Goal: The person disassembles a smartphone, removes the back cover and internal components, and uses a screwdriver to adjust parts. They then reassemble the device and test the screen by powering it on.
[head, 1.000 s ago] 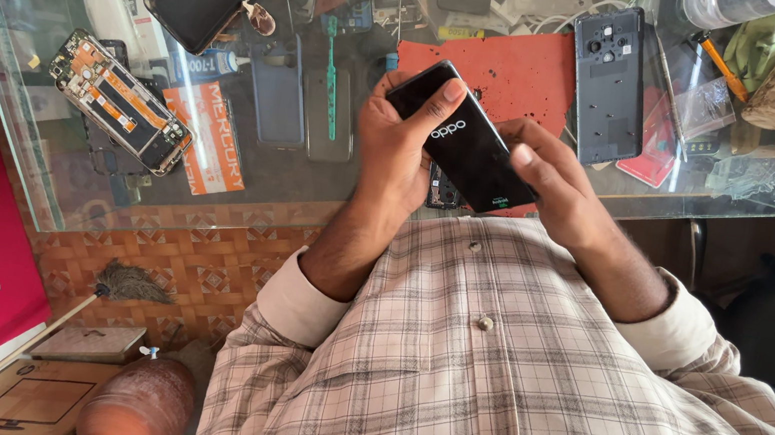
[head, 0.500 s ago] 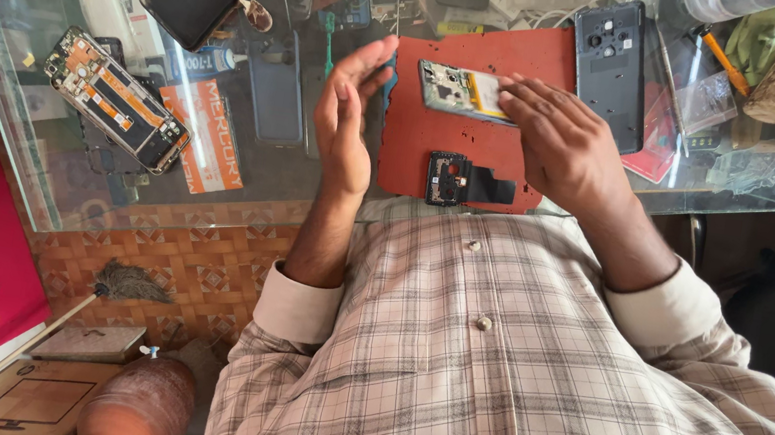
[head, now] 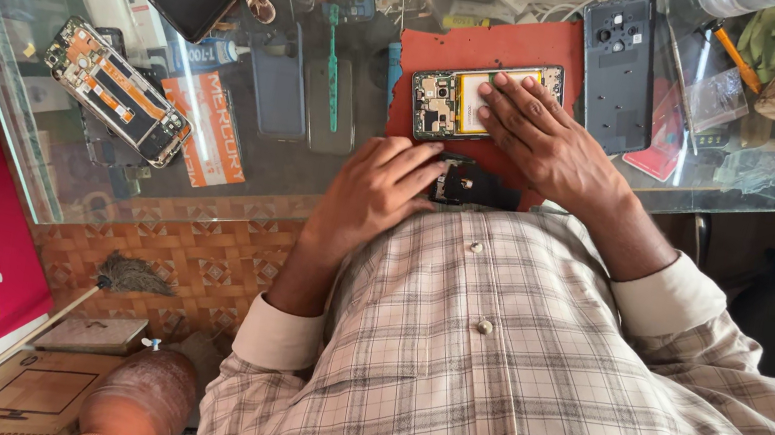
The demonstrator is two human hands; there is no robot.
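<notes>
Fingers [head: 515, 99] of the right hand [head: 545, 139] press flat on the opened phone [head: 470, 98], back cover [head: 619, 68] already off; left hand [head: 376, 191] fingers touch a small black part [head: 463, 183], reassembly remains

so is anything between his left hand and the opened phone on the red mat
Nothing visible blocks it. The left hand rests at the near edge of the red mat, touching a small black part. The opened phone lies just beyond, with bare mat between. The right hand lies flat on its other end.
</notes>
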